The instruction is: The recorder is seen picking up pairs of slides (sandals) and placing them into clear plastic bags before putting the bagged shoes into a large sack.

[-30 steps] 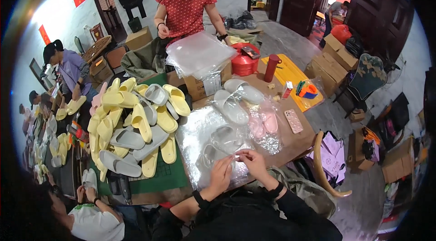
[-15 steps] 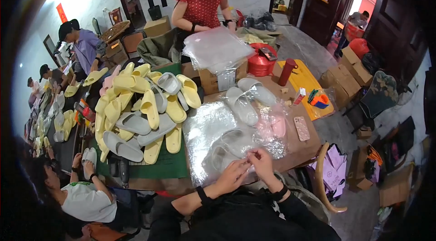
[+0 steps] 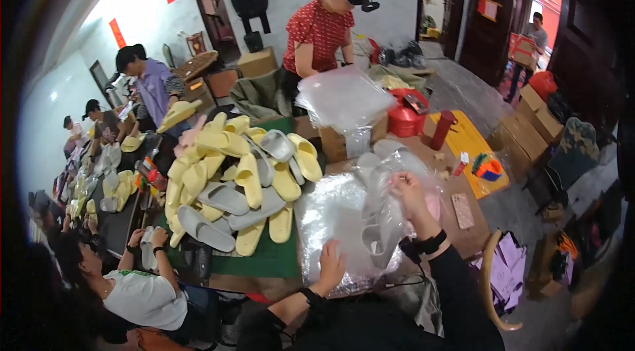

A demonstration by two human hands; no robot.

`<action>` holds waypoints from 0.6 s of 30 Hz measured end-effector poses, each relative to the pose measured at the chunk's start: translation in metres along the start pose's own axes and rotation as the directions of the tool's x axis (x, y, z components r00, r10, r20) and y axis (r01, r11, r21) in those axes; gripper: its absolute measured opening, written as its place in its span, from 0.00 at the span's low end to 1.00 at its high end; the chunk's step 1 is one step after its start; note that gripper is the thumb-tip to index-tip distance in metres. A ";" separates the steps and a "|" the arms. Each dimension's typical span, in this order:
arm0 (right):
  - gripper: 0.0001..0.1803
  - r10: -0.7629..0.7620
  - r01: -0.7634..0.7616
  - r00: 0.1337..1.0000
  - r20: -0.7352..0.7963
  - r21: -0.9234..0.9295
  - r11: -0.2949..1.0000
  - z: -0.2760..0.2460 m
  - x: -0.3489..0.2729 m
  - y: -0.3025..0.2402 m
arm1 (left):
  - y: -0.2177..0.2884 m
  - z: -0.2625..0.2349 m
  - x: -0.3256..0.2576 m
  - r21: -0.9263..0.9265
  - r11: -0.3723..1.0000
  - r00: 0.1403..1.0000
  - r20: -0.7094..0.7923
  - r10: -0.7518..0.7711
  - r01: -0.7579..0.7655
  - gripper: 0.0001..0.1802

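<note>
My right hand (image 3: 409, 193) is closed on the top of a clear plastic bag, lifted off the table. A pair of grey slippers (image 3: 380, 240) shows through that bag. My left hand (image 3: 331, 265) rests near the front edge of a stack of clear plastic bags (image 3: 324, 209), its fingers apart and holding nothing. Behind the right hand another grey slipper (image 3: 390, 148) lies on the table. A pink thing in clear plastic (image 3: 433, 205) is partly hidden by my right hand.
To the left is a heap of yellow and grey slippers (image 3: 248, 179) on a green mat (image 3: 228, 270). A co-worker in red (image 3: 317, 33) stands across, behind a carton topped with plastic bags (image 3: 344, 96). A phone (image 3: 462, 211), red bottle (image 3: 442, 130) and yellow board (image 3: 471, 152) are on the right.
My hands have moved apart. The right one has gone up and to the right, raising the bagged slippers; the left has drawn back onto the plastic stack. The whole view has shifted.
</note>
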State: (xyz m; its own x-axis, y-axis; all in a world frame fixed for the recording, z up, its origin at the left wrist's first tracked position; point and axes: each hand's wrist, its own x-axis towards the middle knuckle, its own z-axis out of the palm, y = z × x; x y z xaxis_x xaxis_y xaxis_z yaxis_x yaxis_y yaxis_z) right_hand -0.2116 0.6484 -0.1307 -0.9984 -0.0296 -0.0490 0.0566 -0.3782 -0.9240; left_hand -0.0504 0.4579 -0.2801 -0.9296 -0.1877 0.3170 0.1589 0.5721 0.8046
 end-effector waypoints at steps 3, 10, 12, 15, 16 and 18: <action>0.02 -0.187 0.186 0.982 -0.016 -0.015 0.982 -0.010 0.043 -0.024 | -0.027 0.004 -0.013 0.209 0.978 0.957 0.282 -0.067 0.007 0.22; 0.09 -0.399 0.432 0.900 -0.176 0.235 0.871 -0.049 0.059 -0.074 | -0.056 -0.002 -0.033 0.427 0.904 0.775 0.567 -0.280 0.014 0.25; 0.09 -0.395 0.446 0.879 -0.267 0.171 0.878 -0.084 0.064 -0.045 | -0.067 -0.004 -0.039 0.452 0.892 0.701 0.637 -0.320 -0.004 0.25; 0.09 -0.376 0.466 0.787 -0.489 0.073 0.881 -0.150 0.067 0.028 | -0.073 -0.010 -0.037 0.463 0.886 0.606 0.708 -0.362 -0.011 0.27; 0.09 -0.354 0.457 0.749 -0.560 0.051 0.888 -0.163 0.064 0.053 | -0.075 -0.013 -0.039 0.478 0.877 0.532 0.752 -0.390 -0.034 0.29; 0.10 -0.342 0.453 0.699 -0.628 0.019 0.891 -0.205 0.075 0.089 | -0.074 -0.015 -0.036 0.475 0.879 0.500 0.772 -0.393 -0.043 0.29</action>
State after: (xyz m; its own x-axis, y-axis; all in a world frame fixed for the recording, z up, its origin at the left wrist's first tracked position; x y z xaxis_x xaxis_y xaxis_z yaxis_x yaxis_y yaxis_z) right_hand -0.2836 0.8020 -0.2940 -0.7229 0.6896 0.0437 -0.4016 -0.3678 -0.8387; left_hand -0.0234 0.4104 -0.3436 -0.7838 0.2976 -0.5451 0.0219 0.8904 0.4547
